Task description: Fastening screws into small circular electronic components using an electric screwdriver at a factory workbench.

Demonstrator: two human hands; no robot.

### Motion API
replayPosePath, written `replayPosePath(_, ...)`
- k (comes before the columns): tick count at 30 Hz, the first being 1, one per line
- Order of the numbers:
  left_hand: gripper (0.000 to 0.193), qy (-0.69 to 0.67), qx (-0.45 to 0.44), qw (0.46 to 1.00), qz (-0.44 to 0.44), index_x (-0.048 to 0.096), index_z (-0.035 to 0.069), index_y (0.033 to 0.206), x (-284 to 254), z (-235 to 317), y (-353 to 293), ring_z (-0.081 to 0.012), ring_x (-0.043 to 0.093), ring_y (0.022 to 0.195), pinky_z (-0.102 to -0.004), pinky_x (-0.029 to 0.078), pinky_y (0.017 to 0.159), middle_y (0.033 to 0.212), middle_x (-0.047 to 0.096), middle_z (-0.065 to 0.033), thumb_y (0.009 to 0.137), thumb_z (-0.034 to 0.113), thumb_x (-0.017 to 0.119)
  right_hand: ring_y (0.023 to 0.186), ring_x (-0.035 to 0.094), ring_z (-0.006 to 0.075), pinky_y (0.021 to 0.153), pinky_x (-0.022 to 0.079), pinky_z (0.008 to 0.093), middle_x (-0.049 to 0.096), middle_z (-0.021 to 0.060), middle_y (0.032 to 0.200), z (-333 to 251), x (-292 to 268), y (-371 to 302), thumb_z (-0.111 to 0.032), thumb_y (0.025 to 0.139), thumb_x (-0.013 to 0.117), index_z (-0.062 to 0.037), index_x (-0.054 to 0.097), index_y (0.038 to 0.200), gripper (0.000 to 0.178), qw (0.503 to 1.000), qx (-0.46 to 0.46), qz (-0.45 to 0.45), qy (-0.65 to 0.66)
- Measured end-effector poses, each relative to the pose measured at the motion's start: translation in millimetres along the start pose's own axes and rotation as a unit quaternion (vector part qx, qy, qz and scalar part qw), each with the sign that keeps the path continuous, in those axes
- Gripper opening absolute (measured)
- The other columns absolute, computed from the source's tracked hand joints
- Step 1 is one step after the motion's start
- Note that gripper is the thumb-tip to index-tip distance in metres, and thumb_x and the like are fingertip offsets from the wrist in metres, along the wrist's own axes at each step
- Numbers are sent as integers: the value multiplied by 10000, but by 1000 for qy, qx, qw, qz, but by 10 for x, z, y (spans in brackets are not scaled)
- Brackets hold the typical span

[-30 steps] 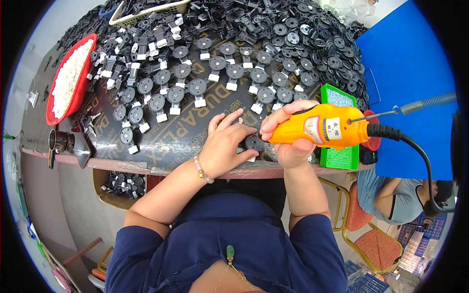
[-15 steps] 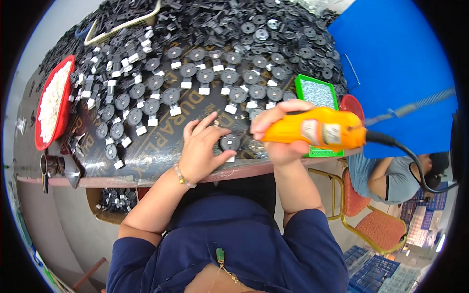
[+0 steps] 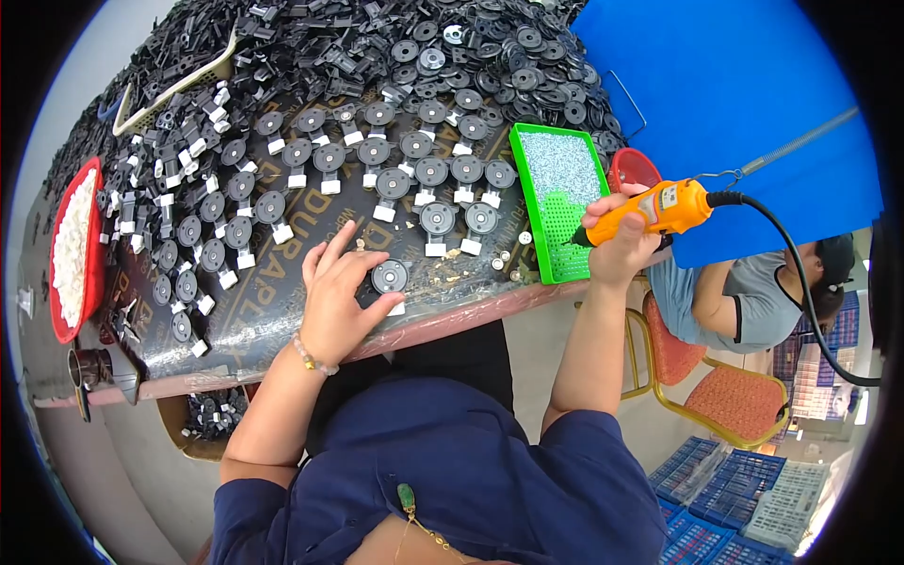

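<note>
At the near edge of the surface [image 3: 259,315]: black disc [image 3: 389,276], pinched by the left grip [image 3: 337,292]
Disc feel: probably light, stiff plastic, I'd grab the rim
Right grip [image 3: 621,240]: wrapped round the orange screwdriver [image 3: 689,204], likely heavier tbh
Green tray [image 3: 563,217]: silvery bits [image 3: 565,165]
Red basket [image 3: 92,301]: heaped white pieces [image 3: 73,247]

We are in an assembly workshop, judging by the heap of black parts [image 3: 320,47] across the upper left, the corded yellow power tool [image 3: 659,209] on a spring [image 3: 800,141] at right, and blue crates [image 3: 730,487] lower right.
</note>
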State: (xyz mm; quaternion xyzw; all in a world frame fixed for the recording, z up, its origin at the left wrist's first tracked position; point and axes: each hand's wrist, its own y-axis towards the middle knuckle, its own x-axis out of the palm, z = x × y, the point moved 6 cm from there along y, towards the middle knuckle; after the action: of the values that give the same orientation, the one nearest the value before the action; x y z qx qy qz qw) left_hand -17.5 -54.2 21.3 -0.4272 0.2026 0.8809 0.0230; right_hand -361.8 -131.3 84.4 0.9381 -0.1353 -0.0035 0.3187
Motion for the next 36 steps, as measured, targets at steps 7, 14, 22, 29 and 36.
replayPosePath(7,484,3,-15,1000,-11,709,106,1155,2,-3,7,-302,454,1442,-523,251,1166,1149,724,-71,743,283,889,590,602,166,573,504,266,647,101,745,-47,-7,-18,-643,910,678,-21,507,1152,690,1000,-10,8,7)
replayPosePath(14,487,2,-15,1000,-10,708,110,1162,-10,11,2,-298,445,1449,-530,245,1170,1160,723,-63,744,287,887,591,601,161,569,504,264,640,105,739,-46,-25,-26,-644,918,666,-24,504,1150,682,1000,-14,6,3)
replayPosePath(22,505,6,-7,1000,-4,700,116,1189,-15,-3,-34,-306,441,1452,-536,246,1165,1173,715,-54,754,302,876,588,591,170,561,496,274,636,106,741,-153,7,11,-677,914,645,-19,503,1165,719,1000,-25,10,-6)
replayPosePath(29,510,-12,2,1000,-9,700,122,1199,-15,-8,-1,-311,435,1452,-549,243,1160,1160,711,-53,757,314,866,586,600,186,526,495,323,653,123,773,-564,627,-231,-805,873,549,-66,496,1230,822,992,-15,-35,122)
replayPosePath(36,520,-1,4,1000,-2,708,129,1202,-12,-35,-32,-303,452,1435,-544,249,1160,1150,717,-41,753,331,872,611,645,211,623,567,346,668,140,773,-534,1678,-754,-762,815,657,-48,454,1207,839,930,100,-233,266)
